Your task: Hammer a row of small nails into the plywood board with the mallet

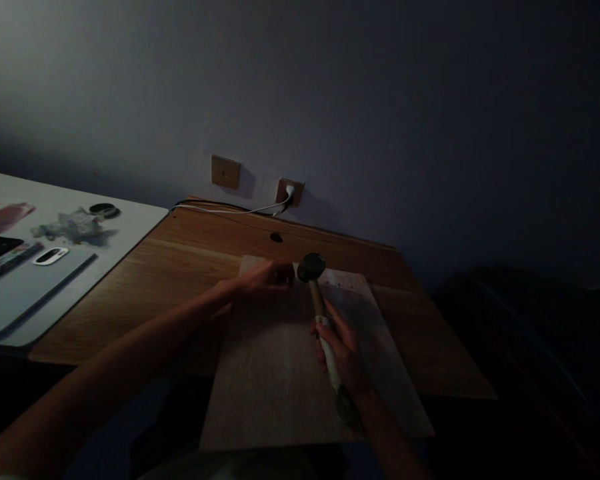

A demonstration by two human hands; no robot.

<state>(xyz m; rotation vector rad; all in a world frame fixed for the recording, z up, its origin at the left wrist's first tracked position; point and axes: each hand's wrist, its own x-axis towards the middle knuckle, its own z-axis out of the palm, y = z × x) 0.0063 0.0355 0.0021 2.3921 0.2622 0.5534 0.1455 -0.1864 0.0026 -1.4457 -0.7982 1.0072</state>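
My right hand [341,350] is wrapped round the handle of a hammer [317,293], whose dark head hangs over the far part of a board [275,373]. Close to the left of that head, my left hand [263,279] has its fingers pinched together low over the board. Shadow hides what, if anything, is between them. A row of small dark spots [339,284] shows along the board's far right part; I cannot tell what they are.
The board lies on a wooden desk [190,243] against a wall. Cables [240,211] run along its back to a socket [290,192]. On a white table [130,220] at left lie phones [35,287], a crumpled plastic bag [77,227] and a round dark object [105,211].
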